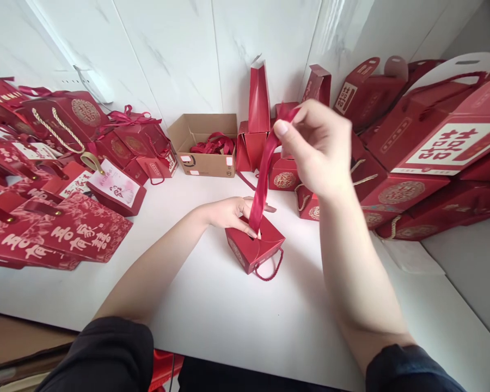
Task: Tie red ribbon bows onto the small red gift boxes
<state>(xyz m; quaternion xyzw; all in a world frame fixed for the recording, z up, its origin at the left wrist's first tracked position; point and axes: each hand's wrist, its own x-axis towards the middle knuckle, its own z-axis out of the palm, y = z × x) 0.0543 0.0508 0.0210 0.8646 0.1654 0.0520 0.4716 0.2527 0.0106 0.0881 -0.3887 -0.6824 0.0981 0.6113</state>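
A small red gift box [245, 249] sits on the white table in front of me, with a red cord handle [271, 270] hanging down its near right side. My left hand [231, 213] is closed on the box's top, the thumb pressed at the middle and the other fingers partly hidden behind. From that spot a shiny red ribbon [262, 182] runs upward. Its upper end is pinched between the thumb and fingers of my right hand [316, 144], raised well above the box. The ribbon looks taut, and its lower end is hidden at the box top.
A cardboard box [206, 164] of red ribbons [214, 144] stands by the wall. Red gift bags [93, 223] crowd the left side. Stacked red boxes [408, 188] fill the right, near my right forearm. A tall open red box [259, 98] stands at the back.
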